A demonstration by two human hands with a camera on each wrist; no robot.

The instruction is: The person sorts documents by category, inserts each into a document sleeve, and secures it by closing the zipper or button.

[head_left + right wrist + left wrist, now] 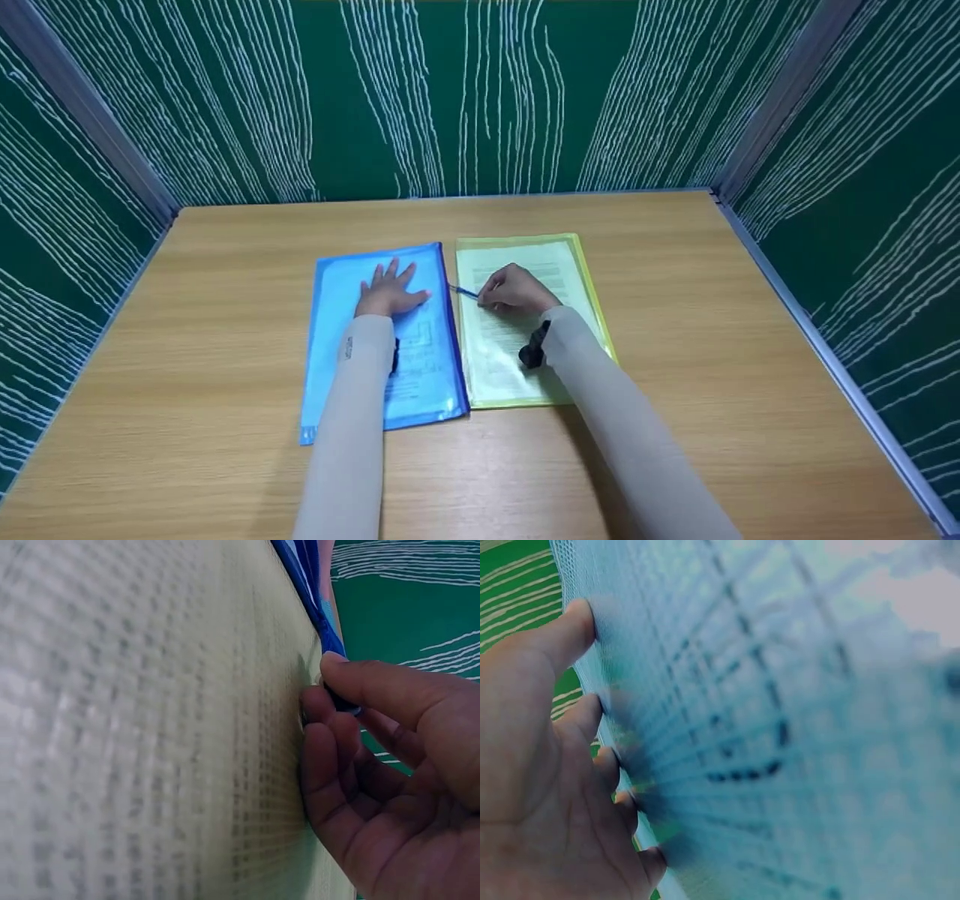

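A blue zip document pouch [424, 367] lies on the table with printed sheets inside it, a dark blue zipper edge along its right side. My left hand [386, 292] rests on its upper half, fingers spread; in the left wrist view the fingertips of that hand [547, 757] touch the mesh-textured surface. Over the yellow-green document pouch [499, 375] to the right, my right hand [517, 289] pinches a small blue zipper pull [463, 291] between thumb and fingers. The right wrist view shows the hand [397, 772] with the blue zipper edge [311, 592] running to its fingertips.
Both pouches lie side by side on a light wooden table [712, 450]. Green walls with white streaky lines [360, 97] stand behind and at both sides, joined by grey corner posts [780, 90]. A black strap device [534, 346] sits on the right wrist.
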